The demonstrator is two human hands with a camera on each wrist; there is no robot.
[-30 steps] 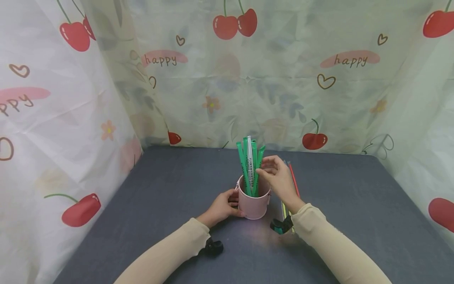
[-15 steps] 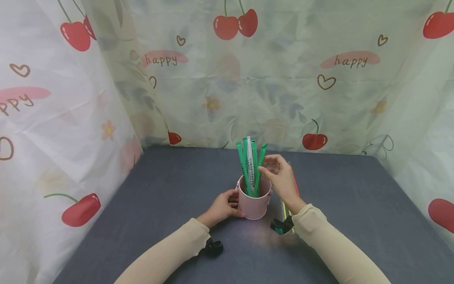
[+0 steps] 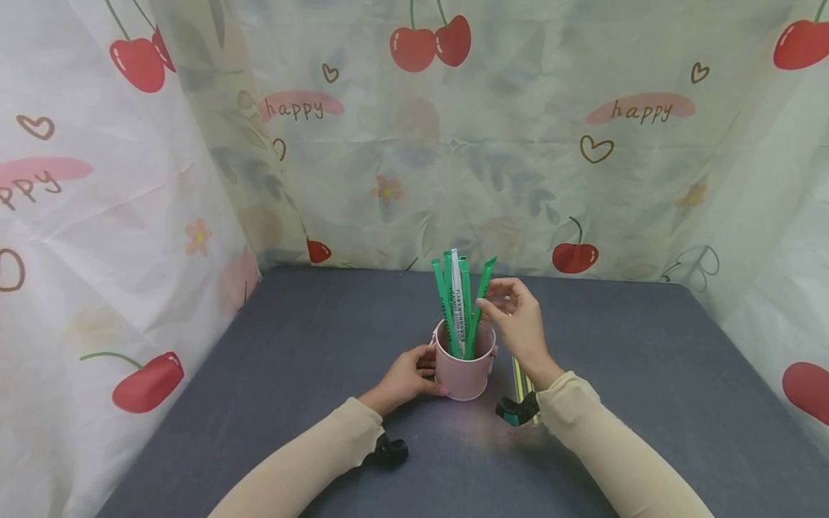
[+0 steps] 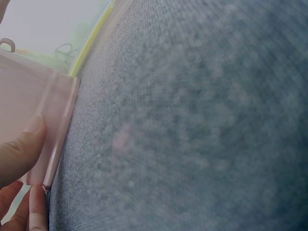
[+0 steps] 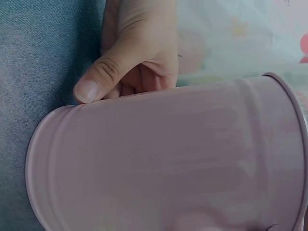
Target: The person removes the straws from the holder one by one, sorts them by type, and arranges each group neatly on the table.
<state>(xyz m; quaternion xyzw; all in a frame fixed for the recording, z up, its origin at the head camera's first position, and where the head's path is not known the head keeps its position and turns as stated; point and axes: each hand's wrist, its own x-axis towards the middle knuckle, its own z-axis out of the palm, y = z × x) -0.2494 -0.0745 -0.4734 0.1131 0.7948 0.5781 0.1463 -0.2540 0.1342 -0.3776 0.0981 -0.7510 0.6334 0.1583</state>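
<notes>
A pink metal bucket (image 3: 461, 378) stands upright on the dark table, with several green wrapped straws (image 3: 447, 302) and one white wrapped straw (image 3: 458, 302) leaning inside it. My left hand (image 3: 404, 378) holds the bucket's left side low down; in the left wrist view its thumb (image 4: 21, 151) lies against the wall near the base. Above the rim, my right hand (image 3: 523, 324) pinches the rightmost green straw (image 3: 484, 282) between thumb and fingers. That straw tilts right, its lower end still in the bucket. The right wrist view shows only the bucket's wall (image 5: 168, 154) and my left hand (image 5: 139, 48).
Thin yellow and dark sticks (image 3: 519, 381) lie on the table (image 3: 622, 374) right of the bucket, partly hidden by my right forearm. A black wrist strap (image 3: 518, 409) hangs at that cuff. Cherry-printed cloth (image 3: 453, 201) encloses the back and sides.
My right hand has moved slightly right and up, tilting the rightmost green straw away from the others. The red stick is now hidden behind the hand. My left hand and the bucket have stayed put.
</notes>
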